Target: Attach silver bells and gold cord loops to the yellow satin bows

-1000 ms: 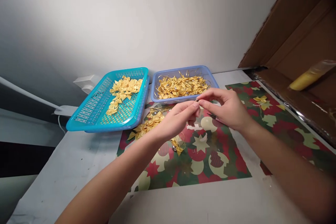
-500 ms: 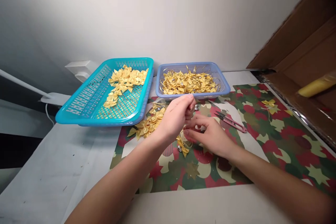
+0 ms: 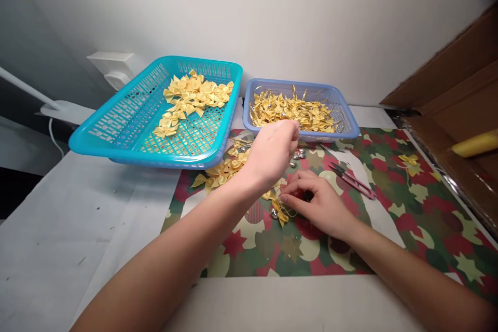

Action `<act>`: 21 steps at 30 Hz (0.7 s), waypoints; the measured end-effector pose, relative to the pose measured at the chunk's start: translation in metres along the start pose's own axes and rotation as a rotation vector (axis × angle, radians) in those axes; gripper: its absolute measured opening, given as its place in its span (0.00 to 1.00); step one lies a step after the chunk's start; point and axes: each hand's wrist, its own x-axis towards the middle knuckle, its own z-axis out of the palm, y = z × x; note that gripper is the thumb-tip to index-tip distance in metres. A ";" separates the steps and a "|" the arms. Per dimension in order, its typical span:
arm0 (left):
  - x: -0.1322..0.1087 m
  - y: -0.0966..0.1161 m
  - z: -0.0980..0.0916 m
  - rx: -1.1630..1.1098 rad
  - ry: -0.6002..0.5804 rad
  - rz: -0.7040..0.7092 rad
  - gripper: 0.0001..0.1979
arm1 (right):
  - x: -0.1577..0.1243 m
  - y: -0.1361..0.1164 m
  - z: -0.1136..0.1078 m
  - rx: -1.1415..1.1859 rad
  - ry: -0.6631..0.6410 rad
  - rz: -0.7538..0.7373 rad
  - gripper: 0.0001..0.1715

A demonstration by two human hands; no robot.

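My left hand is raised with its fingers curled closed, in front of the blue-violet basket; what they grip, if anything, is hidden behind the hand. Lower and to the right, my right hand pinches a thin pale cord with thumb and forefinger. Beside its fingertips lies a yellow ribbon bow with a small silver bell. A pile of yellow bows sits left of my hands, partly covered by my left forearm. Several loose silver bells rest just beyond my hands.
A turquoise basket holding yellow bows stands at the left. The blue-violet basket contains bows with gold ties. Pink-handled thread snips lie to the right, and a single bow farther right. A cardboard box borders the right side.
The view has shifted, so the baskets look larger and sit higher. My left hand has moved up and away from my right hand, which stays beside the bow and bell.
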 end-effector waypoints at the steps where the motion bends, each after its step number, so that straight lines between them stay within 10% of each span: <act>1: 0.001 0.000 -0.001 0.001 0.015 0.009 0.18 | 0.000 0.001 0.000 -0.010 -0.001 0.001 0.07; 21: 0.010 0.014 -0.008 0.207 0.137 0.275 0.21 | 0.000 0.003 0.000 -0.082 -0.052 0.049 0.08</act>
